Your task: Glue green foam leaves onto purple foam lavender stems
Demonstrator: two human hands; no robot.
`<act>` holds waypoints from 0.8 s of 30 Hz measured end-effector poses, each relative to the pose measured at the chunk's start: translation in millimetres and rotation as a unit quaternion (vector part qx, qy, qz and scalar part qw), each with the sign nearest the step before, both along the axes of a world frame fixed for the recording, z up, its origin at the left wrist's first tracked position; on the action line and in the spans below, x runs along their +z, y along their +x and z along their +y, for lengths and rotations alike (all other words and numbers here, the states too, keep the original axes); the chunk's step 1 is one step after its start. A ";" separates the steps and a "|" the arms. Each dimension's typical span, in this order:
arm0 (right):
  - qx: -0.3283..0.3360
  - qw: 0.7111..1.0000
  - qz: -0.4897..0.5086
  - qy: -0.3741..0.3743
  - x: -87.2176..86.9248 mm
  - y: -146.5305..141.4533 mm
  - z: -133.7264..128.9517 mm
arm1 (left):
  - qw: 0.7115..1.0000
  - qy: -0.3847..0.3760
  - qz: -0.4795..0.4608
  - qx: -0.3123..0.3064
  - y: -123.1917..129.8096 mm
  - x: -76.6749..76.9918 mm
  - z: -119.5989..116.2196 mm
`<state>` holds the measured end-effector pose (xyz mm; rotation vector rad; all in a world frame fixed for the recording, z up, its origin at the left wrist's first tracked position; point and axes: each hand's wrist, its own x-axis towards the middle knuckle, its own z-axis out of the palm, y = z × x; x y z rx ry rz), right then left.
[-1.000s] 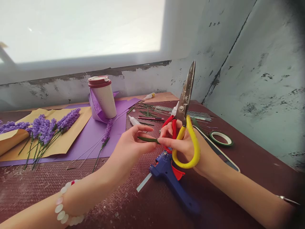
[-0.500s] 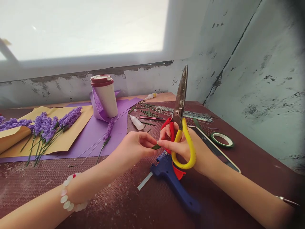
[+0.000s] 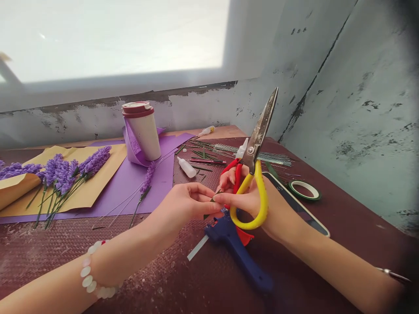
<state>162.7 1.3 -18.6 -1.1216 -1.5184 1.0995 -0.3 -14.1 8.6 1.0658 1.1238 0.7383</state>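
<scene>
My left hand [image 3: 186, 200] pinches a short dark green strip [image 3: 217, 194] between thumb and fingertips. My right hand [image 3: 253, 196] meets it there, its thumb and fingers also on the strip. Hooked over that same hand are scissors [image 3: 251, 151] with one red and one yellow handle, the blades pointing up and tilted right. Below my hands a blue glue gun [image 3: 240, 253] lies on the table, a clear glue stick [image 3: 197, 247] poking out of its back. Part of the strip is hidden by my fingers.
Left, purple flower stems [image 3: 63, 174] lie on tan paper [image 3: 104, 174]. A lidded cup [image 3: 149, 135] stands on purple paper [image 3: 163, 187]. Beyond my hands are a small white bottle [image 3: 187, 167] and thin wires [image 3: 271, 159]. A phone [image 3: 304, 213] and green tape roll [image 3: 305, 190] lie right.
The scissors have tipped to the right, and a white nozzle now shows beside the blades. The green strip has turned between my fingers, with an end showing below them.
</scene>
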 end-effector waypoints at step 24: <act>-0.020 0.999 0.018 0.026 9.2 9.6 1.2 | 0.987 0.153 0.023 -0.053 3.2 -4.5 0.0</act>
